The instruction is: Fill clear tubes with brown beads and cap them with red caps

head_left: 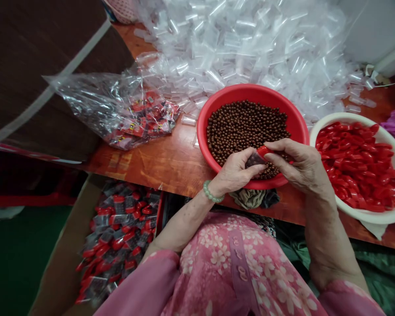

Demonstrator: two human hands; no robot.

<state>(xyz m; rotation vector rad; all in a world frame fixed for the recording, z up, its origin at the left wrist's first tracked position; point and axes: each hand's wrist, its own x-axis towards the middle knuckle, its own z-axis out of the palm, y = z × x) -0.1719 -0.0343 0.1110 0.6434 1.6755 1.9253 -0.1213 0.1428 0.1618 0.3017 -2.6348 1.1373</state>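
Over the front of a red bowl (202, 131), both hands meet at one small container. My left hand (235, 171), with a green bead bracelet at the wrist, is closed around a clear plastic container (254, 160) that looks dark inside. Pinched between thumb and fingers of my right hand (298, 164) is a red cap (263, 151) at the container's upper right end. Fingers partly cover where cap and container meet. Small round brown balls (246, 123) fill much of the bowl beneath.
A white bowl (358, 215) of red caps (355, 162) stands at right. Empty clear containers (243, 39) are heaped behind. A clear bag (95, 92) with red packets lies left. Below the table's left edge, a carton (57, 250) holds capped containers (118, 237).
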